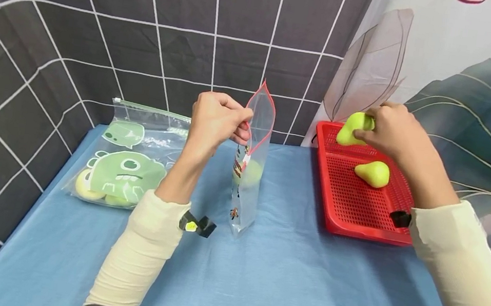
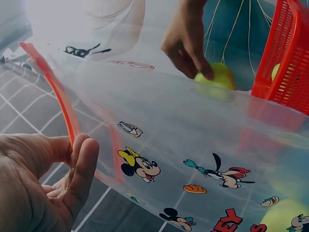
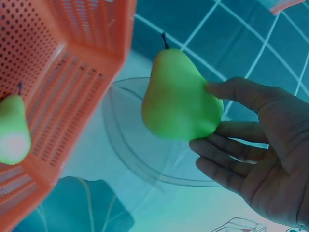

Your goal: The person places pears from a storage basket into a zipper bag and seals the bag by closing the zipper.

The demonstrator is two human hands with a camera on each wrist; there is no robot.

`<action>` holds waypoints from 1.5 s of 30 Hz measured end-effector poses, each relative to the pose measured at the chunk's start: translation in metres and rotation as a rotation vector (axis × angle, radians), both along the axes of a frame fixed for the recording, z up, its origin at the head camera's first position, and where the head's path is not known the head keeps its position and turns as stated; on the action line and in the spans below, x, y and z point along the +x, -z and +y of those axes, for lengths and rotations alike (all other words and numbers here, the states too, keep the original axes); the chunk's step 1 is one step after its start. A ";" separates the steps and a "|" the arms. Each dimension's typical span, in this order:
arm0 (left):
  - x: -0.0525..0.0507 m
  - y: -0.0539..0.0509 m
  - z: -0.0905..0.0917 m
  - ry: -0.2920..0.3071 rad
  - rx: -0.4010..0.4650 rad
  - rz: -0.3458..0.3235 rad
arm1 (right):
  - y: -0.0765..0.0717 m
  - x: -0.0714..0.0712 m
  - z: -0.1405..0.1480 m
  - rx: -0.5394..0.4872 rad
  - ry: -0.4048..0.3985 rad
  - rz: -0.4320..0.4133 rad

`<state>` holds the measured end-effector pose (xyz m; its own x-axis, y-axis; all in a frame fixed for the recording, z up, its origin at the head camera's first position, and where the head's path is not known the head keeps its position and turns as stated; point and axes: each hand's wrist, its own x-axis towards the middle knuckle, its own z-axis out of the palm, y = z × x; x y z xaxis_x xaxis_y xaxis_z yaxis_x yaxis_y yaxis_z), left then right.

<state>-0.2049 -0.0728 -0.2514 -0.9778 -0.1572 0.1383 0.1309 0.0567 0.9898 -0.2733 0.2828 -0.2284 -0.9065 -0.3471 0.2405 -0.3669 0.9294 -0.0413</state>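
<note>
Between thumb and fingers, my left hand pinches the red-edged rim of a clear zip bag, printed with cartoon figures in the left wrist view. The bag stands upright with its mouth spread apart, and a yellow-green fruit shows blurred through its lower part. My right hand grips a green pear by its wider end, above the back of a red plastic basket. Another pear lies on the basket's floor.
To the left, a clear zip bag with a green cartoon face lies on the blue cloth, pale yellow and green round things inside it. A dark gridded backdrop rises behind, with a patterned white curtain at right.
</note>
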 end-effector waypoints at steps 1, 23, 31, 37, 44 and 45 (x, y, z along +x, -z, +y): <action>0.000 0.000 0.000 -0.003 -0.004 0.004 | -0.001 0.003 -0.003 -0.009 -0.007 0.032; -0.001 0.000 0.003 -0.005 0.014 0.011 | -0.030 0.054 -0.073 -0.210 -0.278 0.453; 0.000 0.000 0.003 0.001 0.006 0.014 | -0.044 0.062 -0.101 -0.255 -0.325 0.484; 0.000 0.000 0.003 0.009 0.007 0.001 | -0.050 0.065 -0.120 -0.251 -0.381 0.491; -0.001 -0.001 0.002 0.010 0.011 -0.007 | -0.046 0.068 -0.132 -0.212 -0.468 0.495; -0.001 0.000 0.002 0.010 0.011 -0.007 | -0.045 0.068 -0.133 -0.215 -0.477 0.489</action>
